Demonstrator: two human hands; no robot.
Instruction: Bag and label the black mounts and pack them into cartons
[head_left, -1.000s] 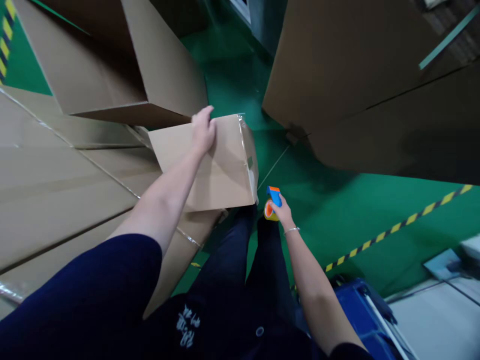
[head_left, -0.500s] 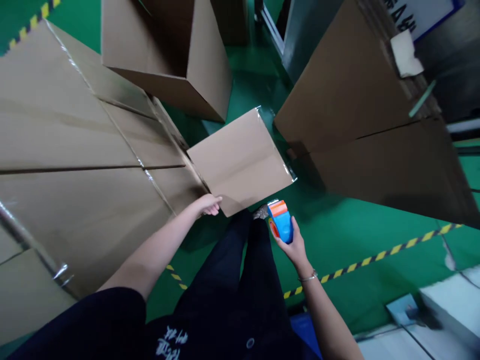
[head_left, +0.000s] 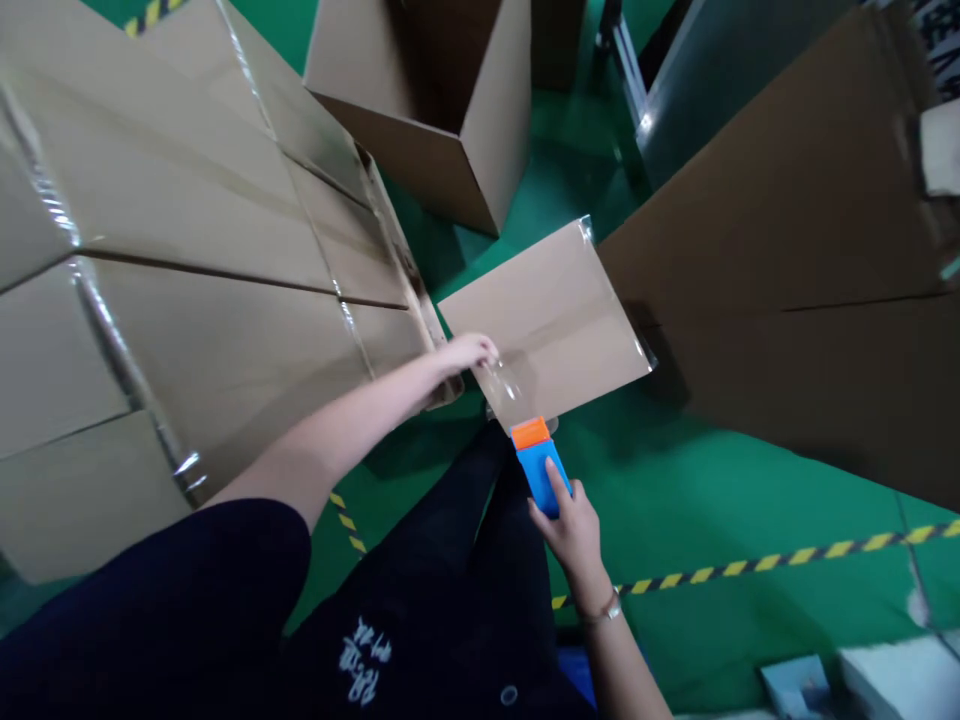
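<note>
A small cardboard box (head_left: pixel 547 320) lies in front of me on the green floor, clear tape shining along its edges. My left hand (head_left: pixel 469 352) rests on the box's near left corner, fingers curled over the end of a clear tape strip (head_left: pixel 504 385). My right hand (head_left: pixel 574 525) grips a blue and orange tape dispenser (head_left: pixel 538 465) just below the box's near edge, its orange head pointing at the box. The tape strip runs from the dispenser up to my left hand.
Large taped cartons (head_left: pixel 172 260) fill the left side. An open carton (head_left: pixel 442 100) stands behind the small box. A big brown carton (head_left: pixel 810 260) looms on the right. A yellow-black floor line (head_left: pixel 750 570) runs at lower right. My dark trousers (head_left: pixel 465 560) are below.
The view has swung, and the small box sits nearer the centre. My left hand went from the box's near edge onto its corner. The dispenser moved up to the edge, tape now stretched out.
</note>
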